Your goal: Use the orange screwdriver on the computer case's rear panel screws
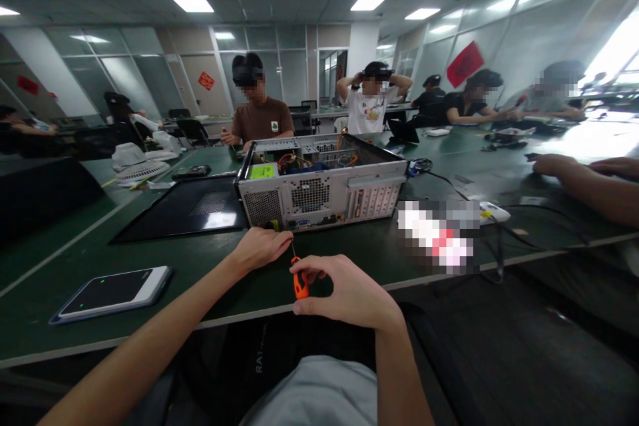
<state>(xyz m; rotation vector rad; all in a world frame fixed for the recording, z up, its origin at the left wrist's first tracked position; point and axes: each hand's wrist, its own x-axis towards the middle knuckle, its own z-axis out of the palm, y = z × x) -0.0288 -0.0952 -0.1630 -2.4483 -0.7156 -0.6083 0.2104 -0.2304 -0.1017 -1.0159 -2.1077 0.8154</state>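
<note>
A desktop computer case lies on its side with its top uncovered, and its rear panel of vents, ports and slots faces me. Loose coloured wires show inside it. My right hand grips the orange and black handle of a screwdriver. The screwdriver's thin shaft points away from me toward the lower edge of the rear panel. Close to that edge, my left hand is closed, its fingertips beside the shaft's tip. What those fingers hold, if anything, is hidden.
Left of the case lies its black side panel. A white tablet-like device rests at the table's near left. White fan-like parts stand farther back. Cables and a blurred item are on the right. Another person sits across the table.
</note>
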